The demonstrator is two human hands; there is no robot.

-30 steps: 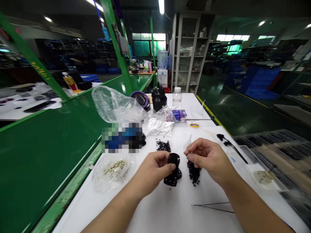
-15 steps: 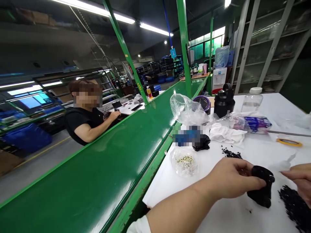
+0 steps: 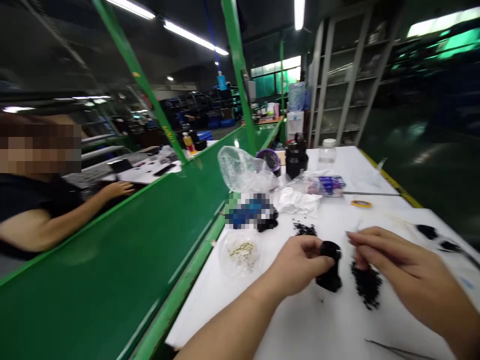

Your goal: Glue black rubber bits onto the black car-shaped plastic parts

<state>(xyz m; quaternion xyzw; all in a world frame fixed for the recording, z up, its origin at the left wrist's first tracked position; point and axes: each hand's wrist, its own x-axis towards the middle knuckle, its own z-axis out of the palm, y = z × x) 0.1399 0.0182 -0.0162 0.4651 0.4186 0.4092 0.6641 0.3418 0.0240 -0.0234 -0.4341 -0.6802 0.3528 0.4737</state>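
Left hand: we see our left hand [image 3: 300, 265] in the lower middle of the frame, fingers curled round a black part [image 3: 330, 267], holding it just over the white table [image 3: 262, 310]
Black part: it is shiny and dark; our fingers hide its left side, so we cannot tell its full shape
Right hand: our right hand [image 3: 397, 270] is in the lower right, fingers close together and pointing left at the black part; it is blurry, and we cannot tell if it pinches something tiny or holds nothing
Black bits: a pile of small black bits [image 3: 366, 286] lies on the table just under our right fingers; a smaller pile [image 3: 304, 229] sits above our left hand
Bag of pale bits: a clear bag [image 3: 240, 252] lies near the table's left edge; the bits inside are too small to name
Thin tool: two thin metal points [image 3: 397, 350] show at the bottom right, cut off by the frame edge
Back of table: a big clear bag [image 3: 242, 170], a black bottle [image 3: 296, 157], a white cloth [image 3: 296, 200] and a yellow ring [image 3: 361, 203]
Green belt: a long green belt [image 3: 123, 250] fills the lower left
Other person: an arm and hand [image 3: 116, 189] rest at the left; the body is cut off by the frame
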